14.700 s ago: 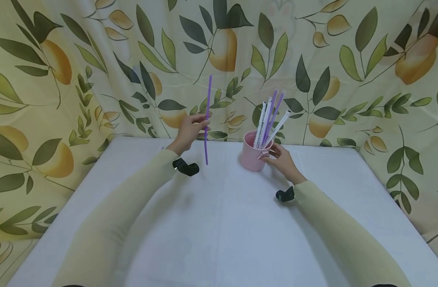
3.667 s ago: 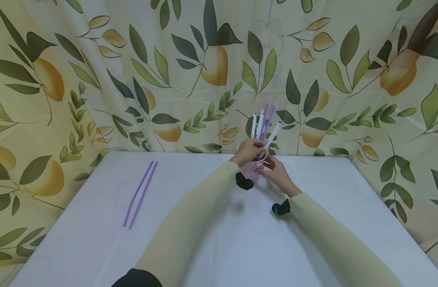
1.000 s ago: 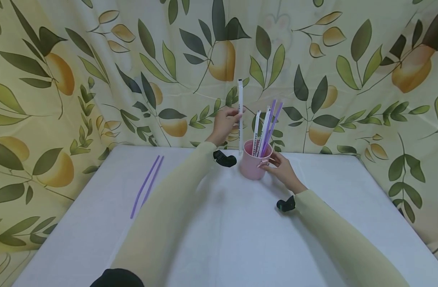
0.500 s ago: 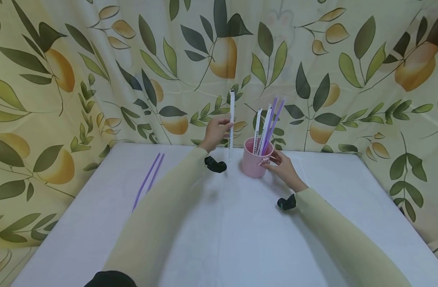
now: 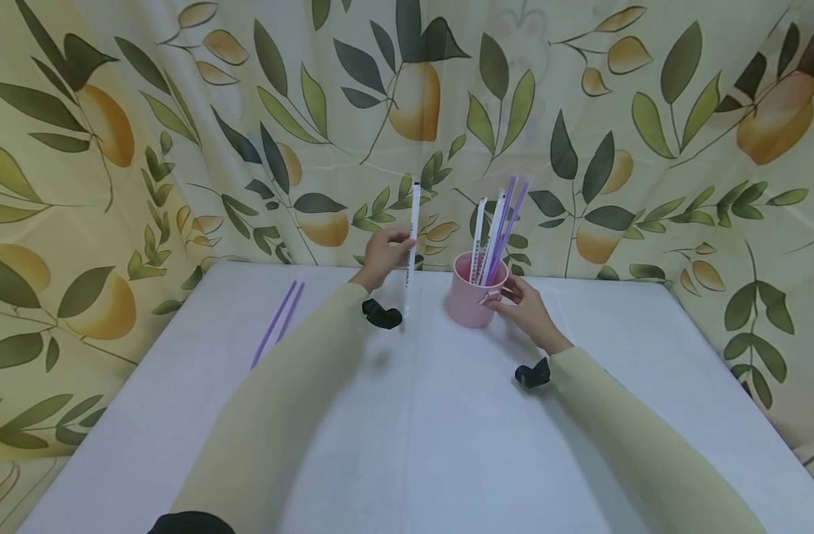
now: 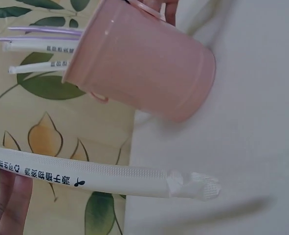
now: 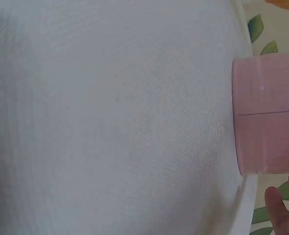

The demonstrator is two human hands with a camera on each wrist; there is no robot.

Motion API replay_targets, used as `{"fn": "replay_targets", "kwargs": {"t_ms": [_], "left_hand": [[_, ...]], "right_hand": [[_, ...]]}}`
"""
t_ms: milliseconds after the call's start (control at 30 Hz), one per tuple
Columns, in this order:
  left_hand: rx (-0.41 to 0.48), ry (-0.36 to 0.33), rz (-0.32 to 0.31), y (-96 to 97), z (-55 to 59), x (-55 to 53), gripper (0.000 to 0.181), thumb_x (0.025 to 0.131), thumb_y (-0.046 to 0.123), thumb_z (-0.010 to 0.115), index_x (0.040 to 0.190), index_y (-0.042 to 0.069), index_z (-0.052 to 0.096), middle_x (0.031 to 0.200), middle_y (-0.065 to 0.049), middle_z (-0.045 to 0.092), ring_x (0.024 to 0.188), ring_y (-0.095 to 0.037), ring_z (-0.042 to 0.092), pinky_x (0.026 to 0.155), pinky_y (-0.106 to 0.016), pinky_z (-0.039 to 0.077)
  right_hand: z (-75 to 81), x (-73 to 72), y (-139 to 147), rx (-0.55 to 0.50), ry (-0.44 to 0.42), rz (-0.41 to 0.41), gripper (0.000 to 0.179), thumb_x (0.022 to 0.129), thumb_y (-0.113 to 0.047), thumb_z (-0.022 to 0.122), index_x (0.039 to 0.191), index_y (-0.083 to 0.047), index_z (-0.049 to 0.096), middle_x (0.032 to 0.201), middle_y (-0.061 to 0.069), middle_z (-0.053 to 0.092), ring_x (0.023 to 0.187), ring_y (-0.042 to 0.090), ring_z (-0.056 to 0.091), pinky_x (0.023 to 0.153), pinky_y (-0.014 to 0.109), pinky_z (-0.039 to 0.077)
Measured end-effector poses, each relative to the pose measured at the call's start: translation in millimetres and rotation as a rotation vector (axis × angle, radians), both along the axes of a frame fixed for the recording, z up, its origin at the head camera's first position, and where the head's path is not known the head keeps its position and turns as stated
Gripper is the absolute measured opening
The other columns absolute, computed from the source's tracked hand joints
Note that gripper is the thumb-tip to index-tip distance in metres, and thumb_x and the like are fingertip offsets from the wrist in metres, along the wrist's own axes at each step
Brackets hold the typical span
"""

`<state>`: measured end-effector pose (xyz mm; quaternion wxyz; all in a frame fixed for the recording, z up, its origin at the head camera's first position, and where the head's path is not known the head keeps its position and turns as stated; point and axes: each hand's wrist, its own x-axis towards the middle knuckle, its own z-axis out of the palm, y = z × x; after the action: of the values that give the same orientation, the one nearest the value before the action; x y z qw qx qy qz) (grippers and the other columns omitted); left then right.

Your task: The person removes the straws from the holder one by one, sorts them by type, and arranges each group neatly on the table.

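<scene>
My left hand [image 5: 383, 256] pinches a paper-wrapped white straw [image 5: 414, 215] and holds it upright above the table. In the left wrist view, dark printing runs along the wrapped straw [image 6: 115, 177]. My right hand [image 5: 530, 311] grips the side of a small pink bucket [image 5: 465, 300] near its handle. The bucket stands upright with several straws leaning in it, some wrapped in white [image 5: 478, 230] and some purple [image 5: 510, 219]. Only part of the pink bucket [image 7: 269, 117] and a few fingers [image 7: 279, 213] show in the right wrist view.
Two purple straws [image 5: 273, 326] lie side by side on the left of the white-covered table [image 5: 460, 445], their near ends hidden by the left sleeve. A patterned curtain [image 5: 353, 163] hangs right behind the table's far edge.
The left hand has drawn the wrapped straw leftward and down, away from the bucket. The right hand keeps its hold on the bucket. Earlier, two purple straws came to lie on the table.
</scene>
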<state>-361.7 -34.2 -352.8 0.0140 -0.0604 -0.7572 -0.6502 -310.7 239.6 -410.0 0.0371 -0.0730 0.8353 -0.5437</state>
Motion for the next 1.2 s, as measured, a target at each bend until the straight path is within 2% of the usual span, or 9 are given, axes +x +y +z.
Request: {"fn": "replay_targets", "kwargs": {"t_ms": [133, 367, 633, 733, 900, 1100, 1200], "left_hand": [[0.003, -0.011, -0.017, -10.9, -6.9, 3.1, 0.027, 0.093, 0.01, 0.058, 0.117, -0.004, 0.06, 0.109, -0.016, 0.057, 0.089, -0.02, 0.061, 0.088, -0.042, 0.055], [-0.063, -0.055, -0.024, -29.0, -15.4, 7.7, 0.03, 0.094, 0.012, 0.056, 0.121, -0.001, 0.058, 0.111, -0.016, 0.058, 0.092, -0.02, 0.061, 0.082, -0.034, 0.058], [-0.078, -0.093, -0.031, -50.1, -22.6, 12.5, 0.032, 0.093, 0.01, 0.057, 0.123, -0.002, 0.057, 0.107, -0.014, 0.059, 0.084, -0.013, 0.058, 0.08, -0.034, 0.058], [-0.094, -0.101, -0.027, -57.9, -24.2, 14.4, 0.031, 0.093, 0.009, 0.057, 0.122, -0.002, 0.058, 0.108, -0.015, 0.06, 0.086, -0.016, 0.06, 0.079, -0.033, 0.058], [-0.13, -0.116, -0.026, -71.2, -26.2, 18.7, 0.03, 0.094, 0.009, 0.056, 0.122, -0.001, 0.058, 0.112, -0.019, 0.06, 0.098, -0.033, 0.063, 0.077, -0.032, 0.059], [-0.174, -0.137, -0.009, -87.5, -28.0, 26.2, 0.03, 0.094, 0.011, 0.056, 0.122, -0.001, 0.057, 0.113, -0.018, 0.06, 0.094, -0.026, 0.063, 0.077, -0.032, 0.059], [-0.178, -0.153, -0.004, -96.5, -28.7, 29.5, 0.031, 0.094, 0.01, 0.056, 0.122, -0.002, 0.057, 0.112, -0.018, 0.06, 0.096, -0.029, 0.063, 0.078, -0.032, 0.059]], "right_hand": [[12.9, 9.5, -7, 0.005, -0.006, 0.005, 0.072, 0.089, -0.01, 0.063, 0.147, -0.001, 0.021, 0.15, 0.025, 0.029, 0.137, 0.042, 0.031, 0.11, 0.049, 0.034], [-14.4, -9.5, 4, 0.018, 0.017, -0.009, 0.077, 0.088, -0.02, 0.067, 0.149, -0.008, 0.022, 0.15, 0.02, 0.032, 0.137, 0.038, 0.034, 0.108, 0.047, 0.037], [-14.6, -9.3, 4, 0.019, 0.026, -0.009, 0.079, 0.087, -0.025, 0.068, 0.149, -0.01, 0.022, 0.15, 0.019, 0.033, 0.137, 0.037, 0.034, 0.11, 0.048, 0.035], [-13.7, -8.7, 4, 0.023, 0.026, -0.005, 0.08, 0.087, -0.025, 0.068, 0.15, -0.01, 0.021, 0.151, 0.018, 0.032, 0.138, 0.037, 0.034, 0.111, 0.048, 0.034], [-12.7, -8.5, 4, 0.03, 0.003, -0.012, 0.08, 0.087, -0.027, 0.067, 0.15, -0.011, 0.02, 0.152, 0.018, 0.03, 0.138, 0.037, 0.032, 0.111, 0.049, 0.034], [-12.2, -8.5, 4, 0.038, -0.007, -0.022, 0.08, 0.087, -0.027, 0.067, 0.15, -0.011, 0.021, 0.152, 0.018, 0.03, 0.138, 0.037, 0.032, 0.11, 0.048, 0.035], [-12.4, -8.9, 4, 0.04, -0.004, -0.021, 0.08, 0.087, -0.027, 0.067, 0.149, -0.01, 0.021, 0.151, 0.018, 0.03, 0.138, 0.037, 0.032, 0.109, 0.048, 0.036]]}}
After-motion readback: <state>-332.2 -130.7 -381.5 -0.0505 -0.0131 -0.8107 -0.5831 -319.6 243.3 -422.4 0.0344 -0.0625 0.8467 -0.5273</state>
